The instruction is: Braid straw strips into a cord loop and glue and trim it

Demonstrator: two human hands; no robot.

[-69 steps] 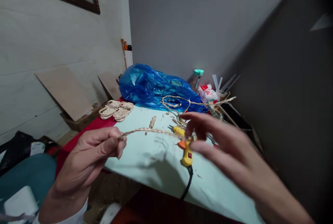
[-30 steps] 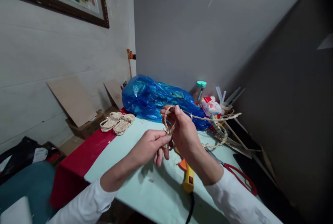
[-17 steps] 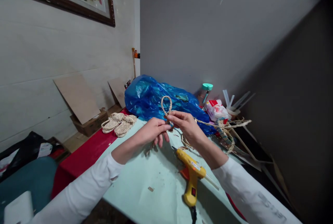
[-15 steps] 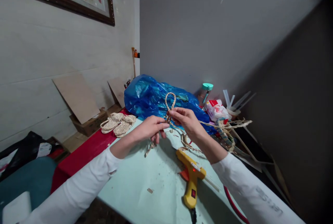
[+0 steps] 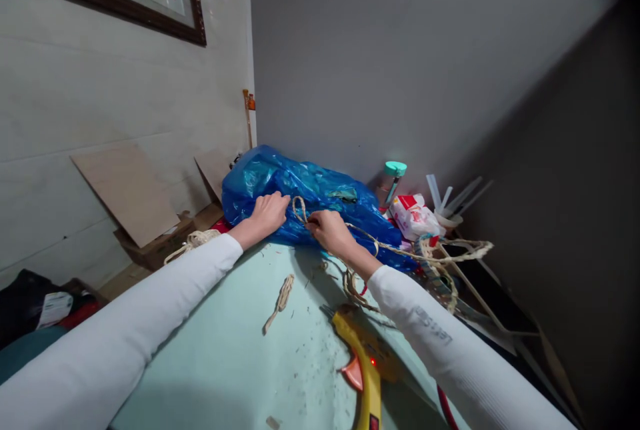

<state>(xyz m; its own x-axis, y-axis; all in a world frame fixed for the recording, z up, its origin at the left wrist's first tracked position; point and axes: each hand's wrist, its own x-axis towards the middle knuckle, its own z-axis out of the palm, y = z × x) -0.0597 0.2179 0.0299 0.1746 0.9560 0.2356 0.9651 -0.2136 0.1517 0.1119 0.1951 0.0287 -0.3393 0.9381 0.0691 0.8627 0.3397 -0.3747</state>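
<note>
My right hand is closed in a pinch on a braided straw cord, whose small loop stands up above the fingers. From this hand the cord runs off to the right. My left hand is curled beside the loop, in front of the blue plastic bag. Its fingertips are hidden, so I cannot see what they hold. On the pale green tabletop below lies a small braided straw piece with a thin tail. Coils of cord rest under my right forearm.
A yellow glue gun with a lit red light lies at the front right. A lidded jar, a tissue pack and a cup of glue sticks stand behind. Woven straw slippers show partly beyond my left sleeve.
My left hand has moved away from the right one, forward and left to the bag. The right hand keeps the cord, now lower. The view has shifted, and the braided piece is uncovered.
</note>
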